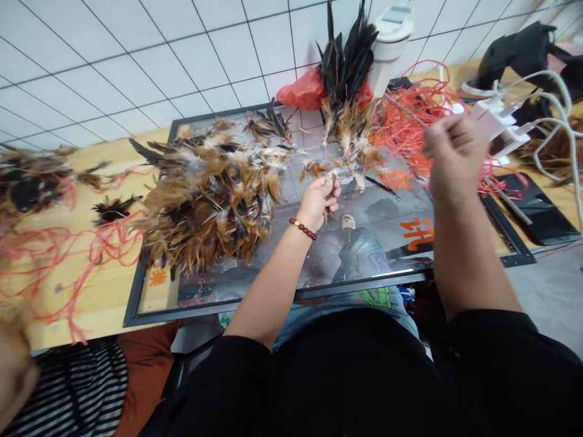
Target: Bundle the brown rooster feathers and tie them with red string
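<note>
My left hand [321, 197], with a beaded bracelet [303, 229] at the wrist, is pinched over the glass panel [282, 273]; a small brown feather tuft shows at its fingers. To its left lies a big pile of brown feathers [214, 206]. Raised at the right, my right hand [455, 152] is closed, with a thin stick-like thing reaching from its fingers toward the upper left; what exactly it grips is hidden. Behind and below that hand spreads a tangle of pink string [410, 115]. Bundles of long black feathers [344, 60] stand by the wall.
A red bag [303, 91] and a white cup [392, 36] stand by the wall. At the right are a black phone [537, 209], white cables [565, 97] and a black device [514, 51]. Another person in a striped top [86, 382] sits at the left near more string and feathers.
</note>
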Available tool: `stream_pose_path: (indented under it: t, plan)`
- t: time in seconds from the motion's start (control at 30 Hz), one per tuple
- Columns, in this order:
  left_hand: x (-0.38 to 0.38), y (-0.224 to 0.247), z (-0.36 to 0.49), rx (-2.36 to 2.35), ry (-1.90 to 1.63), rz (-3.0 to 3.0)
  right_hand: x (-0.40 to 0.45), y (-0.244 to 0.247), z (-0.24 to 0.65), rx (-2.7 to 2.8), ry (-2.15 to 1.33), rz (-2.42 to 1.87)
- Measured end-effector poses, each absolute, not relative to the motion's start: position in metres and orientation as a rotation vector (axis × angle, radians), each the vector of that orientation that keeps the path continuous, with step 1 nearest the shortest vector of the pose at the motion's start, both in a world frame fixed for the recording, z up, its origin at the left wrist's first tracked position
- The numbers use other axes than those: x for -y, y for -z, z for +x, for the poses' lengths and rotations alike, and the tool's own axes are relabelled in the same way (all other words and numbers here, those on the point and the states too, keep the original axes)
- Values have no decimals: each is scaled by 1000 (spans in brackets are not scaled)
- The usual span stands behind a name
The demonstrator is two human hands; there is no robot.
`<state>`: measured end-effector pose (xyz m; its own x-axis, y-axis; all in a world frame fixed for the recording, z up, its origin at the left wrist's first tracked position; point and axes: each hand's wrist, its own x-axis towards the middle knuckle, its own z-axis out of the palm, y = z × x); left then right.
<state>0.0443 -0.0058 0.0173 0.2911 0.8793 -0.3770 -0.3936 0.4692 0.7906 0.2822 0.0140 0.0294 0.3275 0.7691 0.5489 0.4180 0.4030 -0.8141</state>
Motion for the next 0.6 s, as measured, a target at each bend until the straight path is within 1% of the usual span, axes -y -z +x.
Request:
stream_pose_path:
  t: [0.07, 0.2, 0.27, 0.3, 0.47, 0.6]
  plan:
    - [4, -18, 43, -925, -946, 614, -26, -27, 316, 1170, -85, -1395]
    - [5, -17, 45, -930, -932, 613, -36, -15, 359, 1191, 173, -1962]
    - [6, -17, 46, -933, -924, 625, -32, -10, 360, 1266, 264, -2122]
    - [6, -17, 46, -935, -920, 630, -30, -8, 358, 1334, 270, -2161]
    - [7, -16, 46, -937, -921, 650, -20, -6, 336, 1787, 82, -2206]
    - [6, -14, 46, -943, -917, 658, -22, -8, 333, 1832, 5, -2228]
